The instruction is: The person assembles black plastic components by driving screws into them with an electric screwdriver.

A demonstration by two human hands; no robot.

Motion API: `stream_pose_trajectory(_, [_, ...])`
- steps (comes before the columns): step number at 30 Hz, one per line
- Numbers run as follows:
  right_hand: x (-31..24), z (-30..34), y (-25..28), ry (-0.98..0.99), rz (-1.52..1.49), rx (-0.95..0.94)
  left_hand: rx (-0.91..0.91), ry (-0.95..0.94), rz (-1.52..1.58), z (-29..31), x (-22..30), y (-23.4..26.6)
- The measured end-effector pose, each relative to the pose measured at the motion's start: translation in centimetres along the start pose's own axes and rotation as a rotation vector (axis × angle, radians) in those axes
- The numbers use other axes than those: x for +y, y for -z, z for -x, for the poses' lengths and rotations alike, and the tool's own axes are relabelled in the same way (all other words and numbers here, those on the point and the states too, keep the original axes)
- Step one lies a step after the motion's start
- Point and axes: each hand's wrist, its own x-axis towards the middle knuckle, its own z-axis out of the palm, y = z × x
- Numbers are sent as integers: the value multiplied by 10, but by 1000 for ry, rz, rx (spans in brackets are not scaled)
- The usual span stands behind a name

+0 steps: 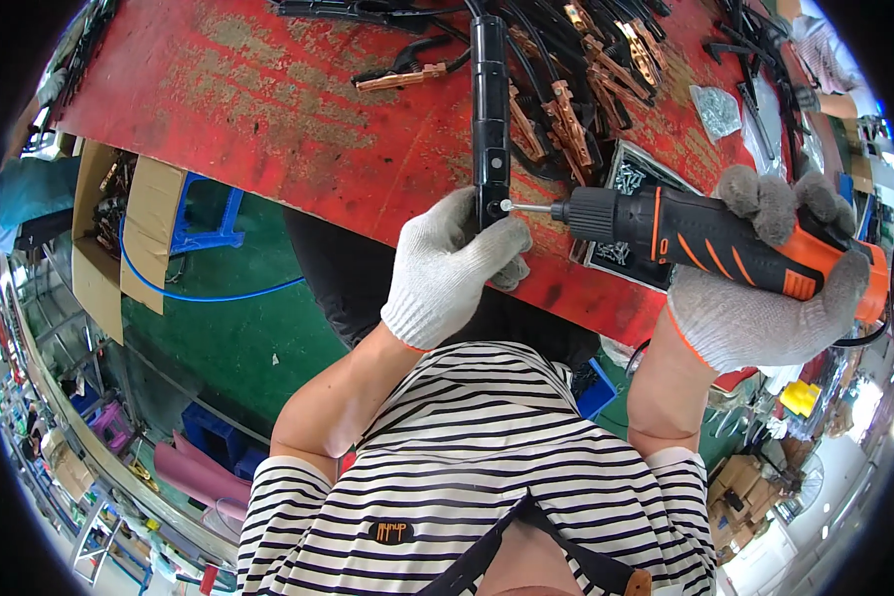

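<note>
My left hand [447, 260], in a pale knit glove, is closed around the near end of a long black plastic handle [491, 109]. The handle points away from me over the front edge of the red table. In my right hand [775, 298], also gloved, is an orange and black electric screwdriver [705, 236], lying nearly level. Its bit points left, and the tip meets the handle's near end beside my left thumb, where a small bright screw head seems to sit. Beyond the handle lie several copper-coloured clamp jaws [569, 124] with black cables.
A tray of loose screws [629, 179] stands under the screwdriver. Clear plastic bags [715, 111] and black parts lie at the right of the worn red table [258, 109]. An open cardboard box [149, 233] and a blue stool [207, 214] are at the left, with a blue hose [219, 297] nearby.
</note>
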Motion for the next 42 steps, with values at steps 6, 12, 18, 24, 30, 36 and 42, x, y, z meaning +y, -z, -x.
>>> stream_pose_trajectory(6, [8, 5, -7, -1, 16, 55, -27, 14, 24, -1, 1, 1])
stream_pose_trajectory(12, [19, 6, 0, -12, -46, 65, -23, 11, 37, 0, 1, 3])
stream_pose_trajectory(18, [21, 6, 12, -68, -75, 54, -16, 27, 31, 1, 5, 1])
stream_pose_trajectory(24, [22, 6, 13, -34, -7, 59, -13, 18, 22, 1, 3, 1])
stream_pose_trajectory(30, [21, 7, 0, -36, -22, 17, -29, -12, 15, 2, -4, 1])
stream_pose_trajectory(36, [26, 10, 1, -45, -67, -71, -19, -53, 160, -1, -16, 1])
stream_pose_trajectory(42, [21, 5, 4, -39, -37, -164, 7, -8, 139, -1, -11, 1])
